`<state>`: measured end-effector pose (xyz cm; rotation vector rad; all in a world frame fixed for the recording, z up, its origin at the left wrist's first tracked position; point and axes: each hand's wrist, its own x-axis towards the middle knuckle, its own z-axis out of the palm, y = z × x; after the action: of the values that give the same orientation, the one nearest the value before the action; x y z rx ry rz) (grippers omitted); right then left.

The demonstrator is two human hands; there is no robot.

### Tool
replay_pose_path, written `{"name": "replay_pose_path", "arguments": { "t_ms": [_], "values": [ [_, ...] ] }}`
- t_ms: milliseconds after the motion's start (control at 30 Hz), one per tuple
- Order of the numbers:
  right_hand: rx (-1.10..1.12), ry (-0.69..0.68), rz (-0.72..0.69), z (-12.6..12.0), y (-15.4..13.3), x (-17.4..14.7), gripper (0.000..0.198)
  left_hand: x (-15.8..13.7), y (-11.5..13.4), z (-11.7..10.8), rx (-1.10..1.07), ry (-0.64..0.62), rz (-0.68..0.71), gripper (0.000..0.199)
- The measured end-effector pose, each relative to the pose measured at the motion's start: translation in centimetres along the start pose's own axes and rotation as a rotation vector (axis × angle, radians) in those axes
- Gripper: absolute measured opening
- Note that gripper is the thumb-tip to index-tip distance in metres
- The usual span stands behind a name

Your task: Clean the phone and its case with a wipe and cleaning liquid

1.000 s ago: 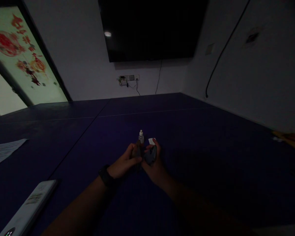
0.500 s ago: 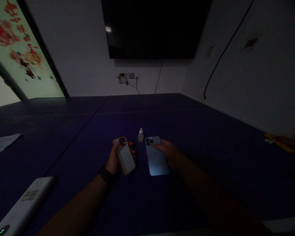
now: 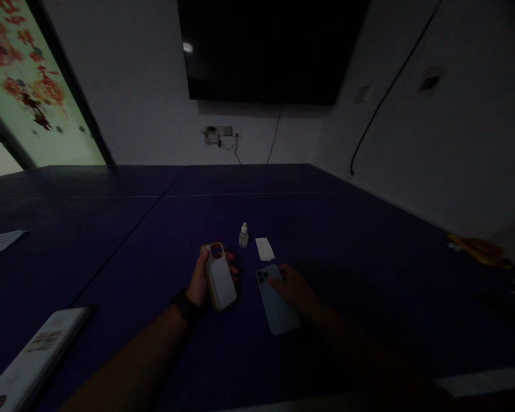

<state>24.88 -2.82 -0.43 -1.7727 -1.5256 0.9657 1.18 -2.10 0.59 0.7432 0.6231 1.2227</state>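
My left hand (image 3: 198,278) is closed around a phone case (image 3: 222,280) with a brownish rim and a pale inner face, its camera cutout at the far end. A blue smartphone (image 3: 280,307) lies back up under my right hand (image 3: 298,289), which grips its right edge with the thumb near the camera lenses. Just beyond the phone is a small white folded cloth or paper (image 3: 265,249). Between and beyond both hands stands a small clear bottle (image 3: 244,236) with a white dropper top.
The dark blue table (image 3: 214,212) reaches to the wall. A long white device (image 3: 38,355) lies at the near left, with a paper sheet (image 3: 0,245) farther back. Yellow-orange items (image 3: 476,250) sit at the right. A large screen (image 3: 270,51) hangs above.
My right hand has drawn the phone nearer and slightly right, uncovering the white folded piece behind it. My left hand keeps the case in nearly the same place.
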Motion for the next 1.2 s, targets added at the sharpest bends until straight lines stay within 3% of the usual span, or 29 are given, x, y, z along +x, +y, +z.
{"name": "replay_pose_path", "arguments": {
  "t_ms": [300,567,767,1000,1200],
  "values": [
    [-0.435,0.038,-0.079,-1.1,-0.1,-0.5,0.023,-0.4,-0.1,0.4,-0.048,-0.040,0.004,0.057],
    [-0.613,0.045,-0.130,-1.6,-0.4,-0.6,0.036,-0.3,-0.2,0.2,-0.084,-0.166,-0.089,0.067],
    [-0.345,0.129,-0.340,-2.4,-3.4,3.7,0.023,-0.2,0.1,0.1,-0.086,-0.113,-0.147,0.066],
    [-0.095,0.059,-0.453,0.8,-6.1,10.8,0.058,0.3,0.0,-0.3,-0.083,-0.089,-0.155,0.064],
    [0.024,0.005,-0.491,3.4,-5.3,12.4,0.032,0.4,-0.3,-0.5,-0.061,-0.086,-0.186,0.069]
  ]
}}
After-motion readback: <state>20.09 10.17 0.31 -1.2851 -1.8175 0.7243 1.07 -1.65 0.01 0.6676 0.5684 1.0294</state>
